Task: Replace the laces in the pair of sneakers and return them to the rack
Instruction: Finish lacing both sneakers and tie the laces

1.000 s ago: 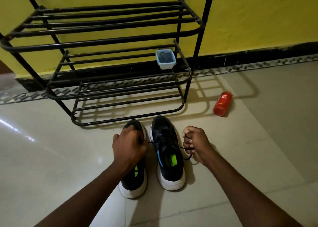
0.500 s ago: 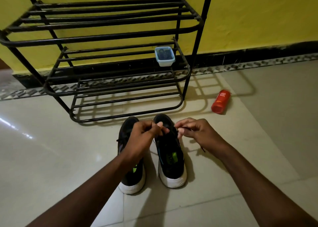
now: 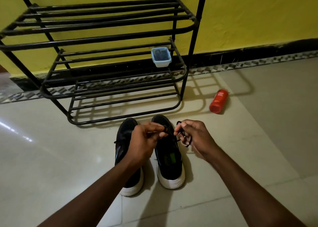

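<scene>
Pale-blue tub [image 3: 161, 64], dark contents, on rack [image 3: 96, 40]

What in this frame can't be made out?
All head view.
1. lacing of the left sneaker: hidden by the left hand.
2. eyelets of the right sneaker: behind the right hand and bunched lace.
3. contents of the tub: too small, dark.
4. top of the rack: cut off by the upper edge.

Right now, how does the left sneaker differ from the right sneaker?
The left hand and the right hand both pinch the black lace above the right sneaker. No hand holds the left sneaker. The right sneaker shows a green patch inside, while the left sneaker's opening is hidden under the left arm. Both are black with white soles and stand on the floor, toes toward the rack.
</scene>
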`<action>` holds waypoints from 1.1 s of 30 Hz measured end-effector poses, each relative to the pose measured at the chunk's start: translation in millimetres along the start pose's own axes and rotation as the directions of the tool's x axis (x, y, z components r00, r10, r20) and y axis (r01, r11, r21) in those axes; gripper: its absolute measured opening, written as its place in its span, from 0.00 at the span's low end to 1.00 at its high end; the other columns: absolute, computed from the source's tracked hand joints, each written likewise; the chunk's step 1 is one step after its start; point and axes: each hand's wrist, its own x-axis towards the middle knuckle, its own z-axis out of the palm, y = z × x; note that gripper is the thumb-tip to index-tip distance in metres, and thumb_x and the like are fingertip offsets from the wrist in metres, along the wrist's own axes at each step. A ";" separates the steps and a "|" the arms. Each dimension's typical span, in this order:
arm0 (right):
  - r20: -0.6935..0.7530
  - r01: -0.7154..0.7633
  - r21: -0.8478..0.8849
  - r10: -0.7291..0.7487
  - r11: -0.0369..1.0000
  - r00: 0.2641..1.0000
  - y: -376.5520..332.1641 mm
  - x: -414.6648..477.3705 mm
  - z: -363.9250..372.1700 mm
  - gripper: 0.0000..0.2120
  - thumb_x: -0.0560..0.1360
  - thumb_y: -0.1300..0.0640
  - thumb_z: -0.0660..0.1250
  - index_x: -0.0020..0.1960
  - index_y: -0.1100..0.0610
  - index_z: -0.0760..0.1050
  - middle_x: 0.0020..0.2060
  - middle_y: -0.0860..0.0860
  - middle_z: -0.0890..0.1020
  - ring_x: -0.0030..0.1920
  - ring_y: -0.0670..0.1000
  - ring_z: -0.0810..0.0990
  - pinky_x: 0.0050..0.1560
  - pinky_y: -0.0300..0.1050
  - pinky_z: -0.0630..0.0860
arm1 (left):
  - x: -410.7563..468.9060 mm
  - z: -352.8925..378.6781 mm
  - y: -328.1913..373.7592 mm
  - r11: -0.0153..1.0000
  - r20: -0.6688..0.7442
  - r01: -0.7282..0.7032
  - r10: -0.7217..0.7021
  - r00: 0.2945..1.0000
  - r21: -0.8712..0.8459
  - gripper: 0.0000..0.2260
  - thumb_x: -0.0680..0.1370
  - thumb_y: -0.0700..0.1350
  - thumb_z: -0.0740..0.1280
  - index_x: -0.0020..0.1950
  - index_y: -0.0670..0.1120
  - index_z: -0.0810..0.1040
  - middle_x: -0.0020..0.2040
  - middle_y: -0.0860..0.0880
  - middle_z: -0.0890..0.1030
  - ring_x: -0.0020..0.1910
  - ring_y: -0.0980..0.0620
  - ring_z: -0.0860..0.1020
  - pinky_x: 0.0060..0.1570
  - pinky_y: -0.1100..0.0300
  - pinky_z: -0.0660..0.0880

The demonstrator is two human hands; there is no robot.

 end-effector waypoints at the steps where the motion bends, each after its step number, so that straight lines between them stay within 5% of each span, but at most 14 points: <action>1: 0.012 0.014 -0.086 -0.013 0.996 1.000 -0.1 -0.3 -0.6 0.15 0.83 0.58 0.59 0.44 0.59 0.81 0.37 0.57 0.82 0.31 0.50 0.72 0.29 0.41 0.64 | -0.9 0.5 0.5 1.000 -0.006 -0.011 0.011 1.000 -0.006 0.07 0.75 0.33 0.73 0.50 0.42 0.86 0.48 0.49 0.85 0.51 0.50 0.85 0.54 0.50 0.82; 6: -0.022 0.044 -0.341 -0.055 0.939 0.998 -2.0 -3.0 6.1 0.07 0.79 0.65 0.67 0.53 0.61 0.84 0.34 0.50 0.81 0.29 0.46 0.79 0.31 0.39 0.72 | -2.4 1.3 4.5 0.999 -0.001 -0.047 0.047 0.999 -0.015 0.05 0.76 0.37 0.73 0.50 0.44 0.81 0.43 0.46 0.85 0.45 0.49 0.85 0.45 0.55 0.82; 9: -0.053 0.039 -0.388 -0.064 0.921 0.997 -4.4 -5.8 12.7 0.04 0.76 0.65 0.71 0.48 0.57 0.84 0.30 0.53 0.84 0.30 0.52 0.84 0.31 0.40 0.74 | -0.8 2.3 5.3 0.999 -0.008 -0.044 0.044 0.999 -0.025 0.06 0.77 0.37 0.72 0.52 0.44 0.82 0.43 0.47 0.85 0.44 0.49 0.85 0.45 0.56 0.82; 12: -0.081 0.059 -0.520 -0.118 0.852 0.990 -7.0 -7.5 18.4 0.11 0.76 0.65 0.71 0.40 0.51 0.77 0.27 0.50 0.82 0.28 0.48 0.84 0.31 0.38 0.74 | 0.0 3.1 5.8 0.997 0.048 -0.079 0.080 0.996 -0.016 0.03 0.77 0.36 0.71 0.49 0.43 0.83 0.43 0.47 0.84 0.43 0.48 0.84 0.45 0.56 0.80; 16: -0.056 0.108 -0.557 -0.167 0.824 0.984 -8.9 -9.3 20.3 0.13 0.78 0.66 0.68 0.45 0.51 0.69 0.32 0.51 0.82 0.27 0.47 0.83 0.33 0.45 0.80 | 1.5 2.0 0.9 0.996 0.034 -0.090 0.089 0.995 0.018 0.06 0.76 0.39 0.73 0.46 0.50 0.82 0.49 0.48 0.81 0.45 0.45 0.82 0.44 0.53 0.80; 20: 0.013 0.206 -0.577 -0.244 0.790 0.970 -6.9 -10.1 20.0 0.16 0.77 0.67 0.67 0.48 0.46 0.68 0.40 0.50 0.85 0.41 0.42 0.85 0.42 0.46 0.84 | 1.3 0.8 0.4 0.994 0.035 -0.101 0.100 0.994 0.032 0.04 0.76 0.39 0.74 0.47 0.48 0.83 0.55 0.50 0.79 0.47 0.48 0.82 0.43 0.60 0.79; 25: 0.044 0.259 -0.636 -0.301 0.727 0.953 -6.3 -11.6 20.1 0.17 0.77 0.67 0.67 0.49 0.47 0.65 0.40 0.48 0.84 0.44 0.41 0.84 0.43 0.50 0.83 | -0.3 4.2 6.0 0.984 0.018 -0.164 0.163 0.987 0.075 0.04 0.74 0.36 0.75 0.47 0.42 0.84 0.47 0.51 0.83 0.45 0.54 0.84 0.43 0.64 0.79; 33: 0.087 0.383 -0.608 -0.422 0.695 0.903 -11.0 -11.6 16.7 0.09 0.75 0.65 0.71 0.51 0.54 0.80 0.46 0.45 0.82 0.50 0.43 0.81 0.49 0.31 0.74 | 1.9 -0.9 1.6 0.996 0.003 -0.088 0.088 0.996 0.014 0.05 0.74 0.37 0.76 0.46 0.45 0.84 0.43 0.49 0.86 0.45 0.50 0.85 0.45 0.57 0.80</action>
